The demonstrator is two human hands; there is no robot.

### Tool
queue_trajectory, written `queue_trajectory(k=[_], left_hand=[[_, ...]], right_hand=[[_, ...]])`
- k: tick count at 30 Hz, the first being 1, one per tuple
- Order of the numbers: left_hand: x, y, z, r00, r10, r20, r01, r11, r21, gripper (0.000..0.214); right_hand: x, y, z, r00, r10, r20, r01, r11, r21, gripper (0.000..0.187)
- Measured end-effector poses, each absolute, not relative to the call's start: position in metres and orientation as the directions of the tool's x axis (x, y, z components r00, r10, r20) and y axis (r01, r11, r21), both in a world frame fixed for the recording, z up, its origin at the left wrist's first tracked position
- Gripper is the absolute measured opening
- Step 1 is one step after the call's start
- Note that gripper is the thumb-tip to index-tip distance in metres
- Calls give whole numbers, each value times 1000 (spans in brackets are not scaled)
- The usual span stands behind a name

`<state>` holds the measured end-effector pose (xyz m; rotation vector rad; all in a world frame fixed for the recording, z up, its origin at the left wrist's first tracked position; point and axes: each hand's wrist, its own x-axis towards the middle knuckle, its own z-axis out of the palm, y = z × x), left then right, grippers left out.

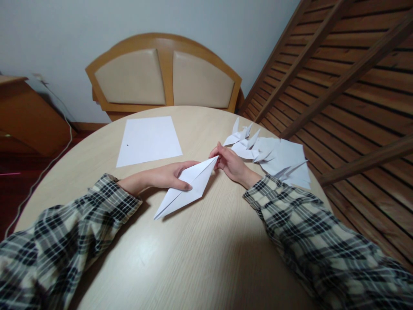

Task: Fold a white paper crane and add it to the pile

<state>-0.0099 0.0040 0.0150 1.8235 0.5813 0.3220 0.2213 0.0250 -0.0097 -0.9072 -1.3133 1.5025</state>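
A white sheet folded into a long diamond, a folded paper, is held slightly above the table, tilted with one point toward the upper right. My left hand grips its left side, thumb on top and the other fingers hidden beneath. At the upper right point, my right hand pinches the tip between thumb and fingers. A crease runs along the length of the diamond. Beyond my right hand stand several folded paper cranes, and another pointed paper piece lies near my right sleeve.
A white paper sheet with a small dark spot lies at the far left of the round table. More paper lies under the cranes at the right. Behind the table is a padded headboard; a slatted wooden panel rises at right.
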Motion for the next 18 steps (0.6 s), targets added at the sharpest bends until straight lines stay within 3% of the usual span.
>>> queue_trajectory(k=[7,18], left_hand=[[-12,4,16,827,556,-80,261,-256,931,73],[-13,5,11,799,593,-101,277,-214,937,76]], right_hand=[[237,31,-10,-526,849,46,-263,-111,-958,35],[237,35,-10,-575,817,-36,-202,-185,-962,28]])
